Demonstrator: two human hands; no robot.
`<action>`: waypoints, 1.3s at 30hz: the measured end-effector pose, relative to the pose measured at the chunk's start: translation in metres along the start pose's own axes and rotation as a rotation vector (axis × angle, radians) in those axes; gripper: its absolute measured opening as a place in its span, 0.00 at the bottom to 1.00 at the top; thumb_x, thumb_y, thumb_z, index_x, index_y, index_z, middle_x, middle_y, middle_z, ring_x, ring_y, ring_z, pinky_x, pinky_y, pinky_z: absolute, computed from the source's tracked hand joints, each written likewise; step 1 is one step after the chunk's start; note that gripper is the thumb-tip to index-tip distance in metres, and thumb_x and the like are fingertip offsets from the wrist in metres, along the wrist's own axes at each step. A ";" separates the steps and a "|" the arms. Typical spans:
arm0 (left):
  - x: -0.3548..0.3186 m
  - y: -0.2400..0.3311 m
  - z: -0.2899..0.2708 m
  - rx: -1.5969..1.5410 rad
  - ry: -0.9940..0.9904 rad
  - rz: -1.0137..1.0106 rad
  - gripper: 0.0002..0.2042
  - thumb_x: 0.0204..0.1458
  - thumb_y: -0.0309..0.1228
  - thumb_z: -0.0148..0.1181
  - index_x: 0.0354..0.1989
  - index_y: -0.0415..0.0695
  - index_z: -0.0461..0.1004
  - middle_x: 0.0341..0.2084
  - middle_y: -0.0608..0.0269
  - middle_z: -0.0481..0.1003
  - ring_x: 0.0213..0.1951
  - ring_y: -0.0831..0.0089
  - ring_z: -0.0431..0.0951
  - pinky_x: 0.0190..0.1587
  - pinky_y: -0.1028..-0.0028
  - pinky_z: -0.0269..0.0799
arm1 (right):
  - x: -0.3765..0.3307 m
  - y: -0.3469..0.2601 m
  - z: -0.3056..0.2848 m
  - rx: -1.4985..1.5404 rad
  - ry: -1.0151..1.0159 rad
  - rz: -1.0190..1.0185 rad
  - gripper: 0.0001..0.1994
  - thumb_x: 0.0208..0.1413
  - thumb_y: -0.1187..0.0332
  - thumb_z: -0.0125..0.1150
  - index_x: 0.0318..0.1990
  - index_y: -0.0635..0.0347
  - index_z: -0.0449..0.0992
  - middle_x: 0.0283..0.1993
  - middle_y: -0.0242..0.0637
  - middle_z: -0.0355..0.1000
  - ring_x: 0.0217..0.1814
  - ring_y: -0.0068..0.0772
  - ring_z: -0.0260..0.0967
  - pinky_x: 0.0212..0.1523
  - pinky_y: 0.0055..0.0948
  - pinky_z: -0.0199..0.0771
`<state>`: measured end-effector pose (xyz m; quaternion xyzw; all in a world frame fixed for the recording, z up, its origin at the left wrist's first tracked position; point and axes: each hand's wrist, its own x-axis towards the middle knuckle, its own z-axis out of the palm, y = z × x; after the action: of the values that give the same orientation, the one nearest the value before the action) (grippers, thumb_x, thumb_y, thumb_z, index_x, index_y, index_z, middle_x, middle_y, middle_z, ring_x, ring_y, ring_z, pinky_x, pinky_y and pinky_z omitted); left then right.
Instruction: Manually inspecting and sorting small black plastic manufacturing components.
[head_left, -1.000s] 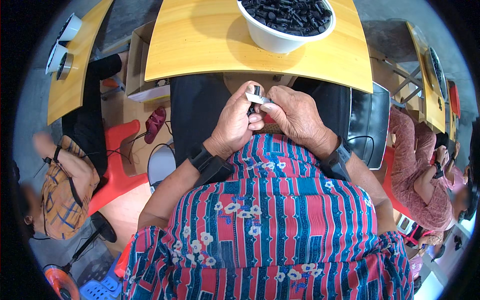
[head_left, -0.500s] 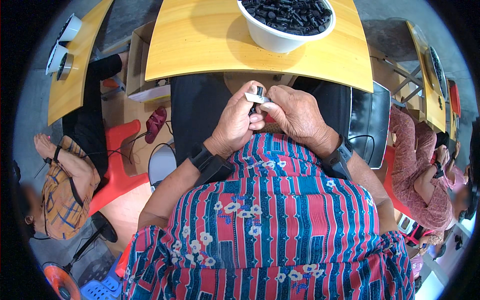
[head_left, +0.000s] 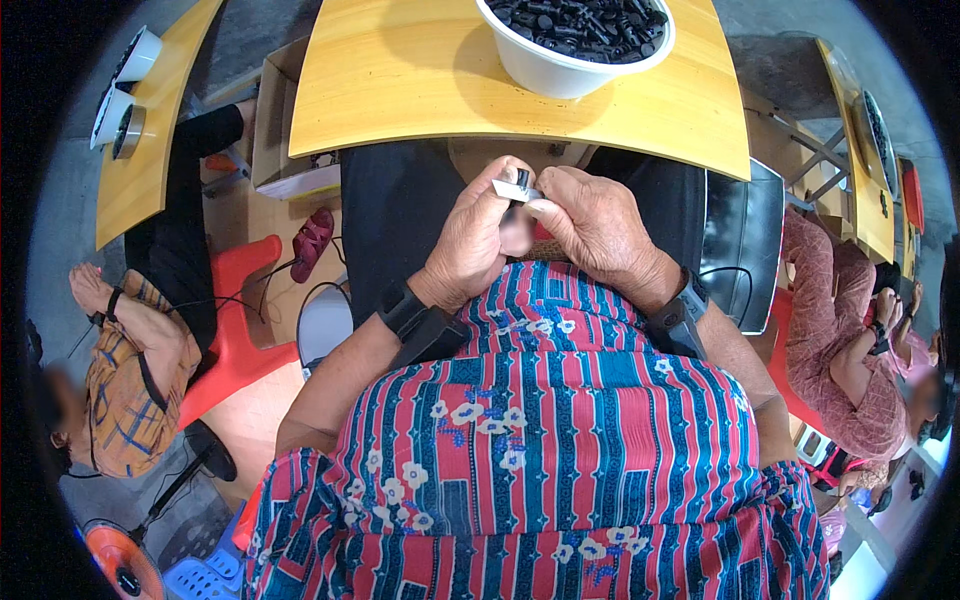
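Observation:
Above my lap, just short of the table edge, my two hands meet. My left hand (head_left: 462, 240) is closed on a small black plastic part (head_left: 522, 178), whose upper end sticks up between thumb and fingers. Pinched in my right hand (head_left: 606, 228) is a thin, pale, flat blade (head_left: 511, 190) with a slanted tip. It lies across the black part, its tip close to my left thumb. My fingers hide most of the part, and the area below the blade is blurred.
On the yellow table (head_left: 400, 90) a white bowl (head_left: 555, 82) holds many black plastic parts (head_left: 590, 30). An open cardboard box (head_left: 275, 140) stands at the table's left. People sit on both sides, one on a red stool (head_left: 235, 330). A fan (head_left: 125, 560) is at lower left.
Both hands keep nearly the same place and grip. The blade and black part have shifted only slightly, and the lower end of the part no longer shows clearly.

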<state>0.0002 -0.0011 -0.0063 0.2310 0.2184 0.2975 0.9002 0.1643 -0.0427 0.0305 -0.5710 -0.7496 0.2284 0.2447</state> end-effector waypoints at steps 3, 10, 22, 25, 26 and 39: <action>0.000 0.000 0.000 -0.003 -0.004 0.000 0.08 0.64 0.40 0.45 0.38 0.50 0.65 0.24 0.74 0.61 0.21 0.89 0.56 0.22 0.88 0.55 | 0.000 0.001 0.002 0.008 0.011 0.001 0.14 0.60 0.56 0.49 0.36 0.59 0.69 0.30 0.46 0.69 0.34 0.54 0.69 0.33 0.45 0.69; 0.001 -0.002 -0.004 -0.008 -0.018 -0.010 0.07 0.64 0.39 0.45 0.39 0.50 0.65 0.24 0.74 0.61 0.21 0.89 0.57 0.22 0.88 0.55 | -0.001 0.001 0.003 -0.007 -0.002 0.019 0.15 0.61 0.55 0.48 0.35 0.59 0.68 0.29 0.47 0.70 0.33 0.54 0.70 0.33 0.46 0.68; 0.001 -0.006 -0.006 -0.034 -0.003 -0.001 0.06 0.64 0.34 0.41 0.38 0.50 0.64 0.26 0.74 0.62 0.21 0.90 0.56 0.23 0.88 0.56 | -0.001 0.002 0.009 0.016 0.005 0.040 0.14 0.61 0.56 0.48 0.34 0.59 0.67 0.28 0.48 0.69 0.33 0.54 0.70 0.32 0.46 0.68; 0.000 -0.005 -0.003 -0.032 0.017 0.000 0.06 0.64 0.35 0.41 0.38 0.50 0.64 0.26 0.74 0.62 0.21 0.90 0.56 0.22 0.88 0.55 | -0.001 0.001 0.010 0.026 0.018 0.038 0.14 0.61 0.56 0.48 0.33 0.59 0.67 0.27 0.47 0.69 0.32 0.54 0.70 0.32 0.46 0.68; 0.000 -0.005 -0.003 -0.031 0.017 0.001 0.06 0.64 0.35 0.41 0.38 0.50 0.64 0.26 0.74 0.62 0.21 0.90 0.56 0.22 0.88 0.55 | -0.001 0.001 0.010 0.030 0.022 0.039 0.14 0.61 0.56 0.48 0.32 0.59 0.67 0.27 0.47 0.69 0.32 0.54 0.70 0.32 0.46 0.68; -0.001 -0.005 -0.001 0.036 0.006 0.025 0.11 0.65 0.42 0.42 0.36 0.50 0.64 0.23 0.74 0.59 0.22 0.88 0.55 0.23 0.87 0.55 | -0.001 -0.004 0.004 -0.053 0.015 -0.006 0.14 0.60 0.56 0.49 0.33 0.59 0.68 0.30 0.45 0.70 0.33 0.53 0.70 0.32 0.45 0.69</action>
<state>0.0008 -0.0050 -0.0096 0.2488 0.2234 0.3053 0.8916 0.1594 -0.0445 0.0299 -0.5768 -0.7552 0.2034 0.2360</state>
